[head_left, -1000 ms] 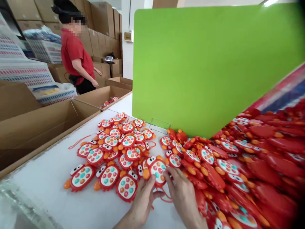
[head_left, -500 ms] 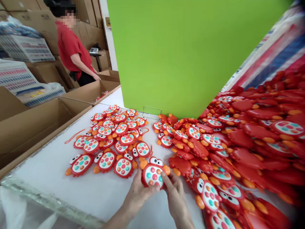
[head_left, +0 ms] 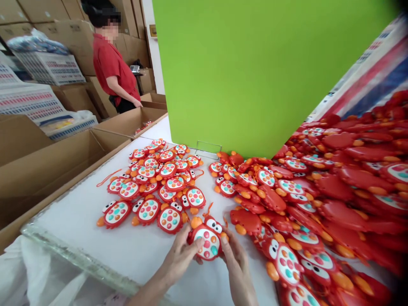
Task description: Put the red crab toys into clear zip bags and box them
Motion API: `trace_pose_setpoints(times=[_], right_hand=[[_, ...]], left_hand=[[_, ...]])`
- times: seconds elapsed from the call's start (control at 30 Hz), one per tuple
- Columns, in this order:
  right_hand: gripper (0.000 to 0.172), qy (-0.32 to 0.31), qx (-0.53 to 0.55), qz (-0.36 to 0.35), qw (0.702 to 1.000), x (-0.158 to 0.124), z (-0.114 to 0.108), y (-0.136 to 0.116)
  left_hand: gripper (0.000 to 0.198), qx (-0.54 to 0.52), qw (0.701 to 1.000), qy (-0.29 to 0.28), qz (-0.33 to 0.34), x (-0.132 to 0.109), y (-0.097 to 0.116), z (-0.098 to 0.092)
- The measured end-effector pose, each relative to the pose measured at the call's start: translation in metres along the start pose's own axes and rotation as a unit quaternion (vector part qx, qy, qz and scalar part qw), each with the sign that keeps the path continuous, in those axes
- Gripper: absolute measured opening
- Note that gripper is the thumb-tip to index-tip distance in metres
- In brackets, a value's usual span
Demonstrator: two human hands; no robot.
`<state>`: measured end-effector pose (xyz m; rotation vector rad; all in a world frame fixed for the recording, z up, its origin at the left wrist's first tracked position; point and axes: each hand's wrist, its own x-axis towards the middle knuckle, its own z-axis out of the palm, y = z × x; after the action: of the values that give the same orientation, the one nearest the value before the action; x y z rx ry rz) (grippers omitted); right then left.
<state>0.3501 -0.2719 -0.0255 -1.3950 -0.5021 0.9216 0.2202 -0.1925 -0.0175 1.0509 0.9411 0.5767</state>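
Crab pop-bubble toy [head_left: 205, 242] pinched between fingertips of left hand [head_left: 179, 260] and right hand [head_left: 236, 265]. Likely light, rigid shell, soft domes. Grip at rim, beside claws.

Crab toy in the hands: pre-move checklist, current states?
1. Grip: left hand and right hand both hold the crab toy: ok.
2. Toy's button side faces up: ok.
3. Its red cord free of neighbouring toys: cannot tell.
4. Bare white table left of the hands: ok.
5. The face-up rows lie apart from the mixed heap: ok.
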Motion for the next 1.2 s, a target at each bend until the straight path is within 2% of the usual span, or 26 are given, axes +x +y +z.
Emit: trace_pose_setpoints(times=[0.1,0.17,0.3,0.4,0.47,0.53,0.67,0.8,0.93,1.03,1.13,1.2], right_hand=[[0.047,-0.003,-0.102,-0.042,0.994,0.007,-0.004,-0.002],[0.046,0.000,-0.206,-0.090,0.974,0.018,-0.005,-0.005],[0.040,-0.006,-0.427,-0.203,0.881,0.058,0.000,-0.020],[0.038,-0.009,-0.502,-0.236,0.832,0.105,0.010,-0.039],[0.040,0.010,-0.531,-0.236,0.814,0.139,0.016,-0.054],[0.043,0.035,-0.562,-0.225,0.795,0.171,0.021,-0.067],[0.038,0.076,-0.598,-0.184,0.777,0.215,0.031,-0.082],[0.030,0.076,-0.584,-0.140,0.796,0.237,0.036,-0.101],[0.026,0.051,-0.515,-0.131,0.846,0.237,0.023,-0.137],[0.023,0.018,-0.420,-0.130,0.898,0.212,0.013,-0.145],[0.028,-0.027,-0.303,-0.103,0.947,0.167,0.015,-0.127],[0.034,-0.053,-0.228,-0.079,0.969,0.134,0.022,-0.111]], left_hand=[[0.047,-0.079,0.996,0.048,-0.007,0.009,0.010,-0.006],[0.037,-0.171,0.982,0.078,0.007,0.025,0.027,-0.016],[0.011,-0.279,0.951,0.118,0.067,0.066,0.077,-0.042],[0.010,-0.321,0.938,0.112,0.071,0.080,0.101,-0.055],[0.011,-0.328,0.938,0.100,0.044,0.080,0.100,-0.057],[0.011,-0.315,0.945,0.089,0.017,0.076,0.089,-0.057],[0.033,-0.244,0.968,0.064,0.010,0.068,0.061,-0.049],[0.043,-0.147,0.988,0.035,0.015,0.065,0.049,-0.038],[0.038,-0.063,0.996,0.017,0.059,0.065,0.050,-0.024],[0.044,-0.016,0.995,0.017,0.096,0.064,0.053,-0.007],[0.063,0.055,0.983,0.006,0.177,0.061,0.056,0.011],[0.067,0.091,0.971,-0.008,0.219,0.059,0.055,0.016]])
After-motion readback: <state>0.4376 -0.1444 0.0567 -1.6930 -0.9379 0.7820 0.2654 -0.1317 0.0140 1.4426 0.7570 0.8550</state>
